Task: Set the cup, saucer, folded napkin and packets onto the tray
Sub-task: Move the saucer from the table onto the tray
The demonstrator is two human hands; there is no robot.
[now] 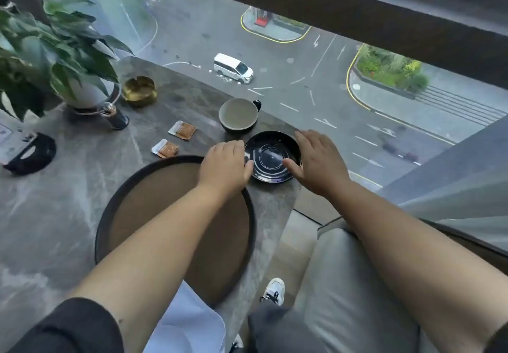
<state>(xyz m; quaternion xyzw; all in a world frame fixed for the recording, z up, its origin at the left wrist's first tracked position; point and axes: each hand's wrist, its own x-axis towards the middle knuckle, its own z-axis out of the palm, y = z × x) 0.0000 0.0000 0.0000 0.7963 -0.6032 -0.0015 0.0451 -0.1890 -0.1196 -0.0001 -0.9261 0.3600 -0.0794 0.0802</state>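
The grey marble table carried a round tray at 6 o'clock, saucer, cup, two packets, brass ashtray and potted plant at 10.

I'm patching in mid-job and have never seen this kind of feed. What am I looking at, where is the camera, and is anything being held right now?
There is no machine: these are a person's two bare arms, filmed by one wide-angle camera on their head, looking down at a grey table beside a window over a street. The left hand and right hand rest on opposite edges of a black saucer, which seems to sit on the table beside the round brown tray; I cannot tell if it is lifted. The tray holds nothing that shows. Behind the saucer stands an empty cup. Two packets lie left of it. Further left are a brass ashtray and a potted plant. Something white lies near the tray's near edge, perhaps the napkin.
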